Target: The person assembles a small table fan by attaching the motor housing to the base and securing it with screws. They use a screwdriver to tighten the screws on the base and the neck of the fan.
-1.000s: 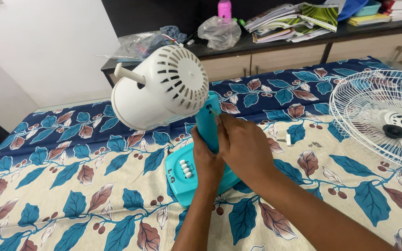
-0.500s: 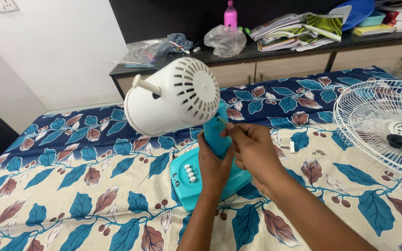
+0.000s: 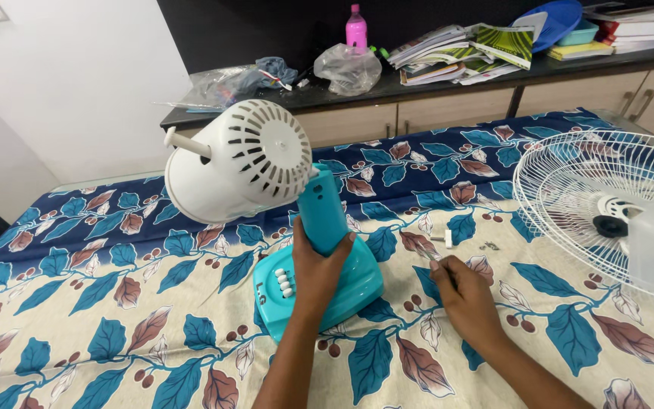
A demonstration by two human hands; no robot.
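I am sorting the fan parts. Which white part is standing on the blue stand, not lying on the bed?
The white motor housing, mounted on the blue stand. The wire guard lies flat at the right.

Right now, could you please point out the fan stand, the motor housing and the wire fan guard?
fan stand (image 3: 322, 212), head view, on its blue neck.
motor housing (image 3: 240, 163), head view, on its white vented back.
wire fan guard (image 3: 569, 189), head view, on its white wires.

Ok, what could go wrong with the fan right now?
The motor housing leans heavily off one side of the stand, gripped only by the left hand, so it might tip. Small loose parts lie on the patterned sheet near the right hand and could get lost or brushed away.
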